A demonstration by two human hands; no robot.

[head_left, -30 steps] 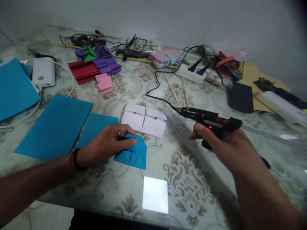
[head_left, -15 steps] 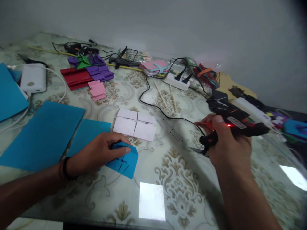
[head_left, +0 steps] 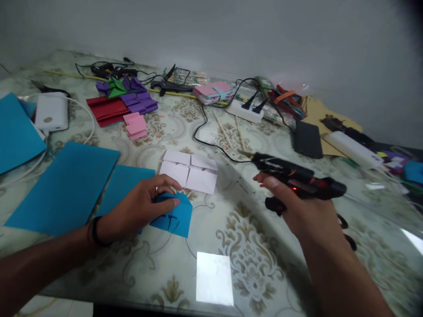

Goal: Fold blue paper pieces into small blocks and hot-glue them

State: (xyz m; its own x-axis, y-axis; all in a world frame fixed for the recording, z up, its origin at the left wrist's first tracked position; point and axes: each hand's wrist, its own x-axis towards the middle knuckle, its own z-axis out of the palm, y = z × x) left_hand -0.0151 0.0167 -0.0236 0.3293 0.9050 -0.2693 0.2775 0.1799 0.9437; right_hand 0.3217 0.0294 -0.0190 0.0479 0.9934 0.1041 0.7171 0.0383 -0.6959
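Note:
My left hand has its thumb on a small folded piece of blue paper with dark marks, and the fingers curl at its far edge. In my right hand is a black glue gun, its nozzle pointing left and a small red light glowing on it. The fingers wrap round the grip. Just beyond the blue piece lies a folded white paper with slits. A blue sheet and a smaller blue paper rest to the left, the smaller one partly under my left forearm.
Folded red paper, purple paper and pink paper lie at the back left. A white power bank sits farther left. Behind are a power strip, two sticks and a black phone. The gun's cord crosses the table.
My right hand has turned the glue gun so its nozzle points left, and the phone behind it now shows. The blue piece under my left hand has tilted slightly.

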